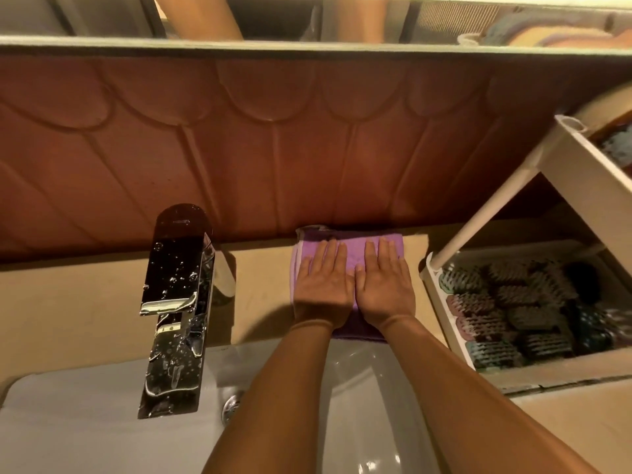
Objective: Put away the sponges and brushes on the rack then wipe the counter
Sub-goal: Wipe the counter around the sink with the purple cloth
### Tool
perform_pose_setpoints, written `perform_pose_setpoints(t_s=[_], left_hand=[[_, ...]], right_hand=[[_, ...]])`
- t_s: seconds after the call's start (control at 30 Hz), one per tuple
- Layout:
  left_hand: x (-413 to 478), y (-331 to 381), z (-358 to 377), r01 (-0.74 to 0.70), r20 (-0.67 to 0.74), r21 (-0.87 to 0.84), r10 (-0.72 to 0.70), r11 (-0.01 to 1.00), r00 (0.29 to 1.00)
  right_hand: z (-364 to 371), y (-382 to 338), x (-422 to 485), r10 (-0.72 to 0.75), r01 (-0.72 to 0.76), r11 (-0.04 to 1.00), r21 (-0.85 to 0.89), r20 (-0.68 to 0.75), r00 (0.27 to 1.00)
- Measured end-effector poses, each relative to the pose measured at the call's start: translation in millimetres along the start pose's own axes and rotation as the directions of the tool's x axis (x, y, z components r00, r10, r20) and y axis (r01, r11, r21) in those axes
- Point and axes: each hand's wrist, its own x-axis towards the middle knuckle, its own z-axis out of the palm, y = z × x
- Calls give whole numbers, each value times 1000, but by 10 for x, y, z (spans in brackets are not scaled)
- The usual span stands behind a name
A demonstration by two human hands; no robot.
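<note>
A folded purple cloth [352,242] lies flat on the tan counter [263,275] behind the sink, against the wall. My left hand [323,285] and my right hand [384,285] rest side by side, palms down and fingers straight, pressing on the cloth. To the right stands a white tiered rack [444,302]. Its lower tray holds several sponges and brushes [506,302] in rows. More sponges [615,145] show in its upper tray.
A wet chrome faucet [178,302] rises left of my hands, over the white sink basin [102,422] with its drain [232,405]. A brown scalloped tile wall [273,148] backs the counter. A mirror edge [239,46] runs across the top.
</note>
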Motion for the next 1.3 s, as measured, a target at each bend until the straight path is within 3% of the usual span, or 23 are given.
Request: perform_pose_setpoints(t_s=[0.13, 0.23, 0.33, 0.5, 0.67, 0.8, 0.97, 1.2, 1.3], left_hand=[[-83, 37, 17, -70, 42, -19, 70, 997, 997], [-227, 135, -8, -41, 26, -74, 43, 996, 999], [-376, 222, -9, -73, 95, -134, 86, 988, 992], [-644, 352, 22, -55, 172, -138, 79, 989, 982], [-810, 500, -39, -73, 238, -127, 102, 989, 966], [-963, 631, -64, -140, 242, -164, 177, 976, 954], [-1243, 763, 32, -179, 343, -182, 233, 967, 910], [-1487, 904, 38, -257, 300, -114, 280, 960, 912], [-1624, 1014, 52, -273, 315, -74, 282, 959, 906]], right_hand=[[-19, 10, -170, 53, -54, 998, 31, 20, 998], [-33, 37, -344, 120, -119, 993, -21, 58, 991], [34, 75, -536, 116, -121, 991, -60, -83, 990], [4, 157, -912, 144, -143, 989, -27, 36, 989], [65, 172, -1225, 204, -204, 978, -37, -8, 979], [65, 194, -1543, 158, -157, 987, 20, -44, 986], [64, 403, -1918, 82, -81, 997, 19, -92, 992], [73, 623, -2258, 51, -45, 997, -69, 96, 994], [33, 707, -2449, 76, -73, 997, -35, 107, 991]])
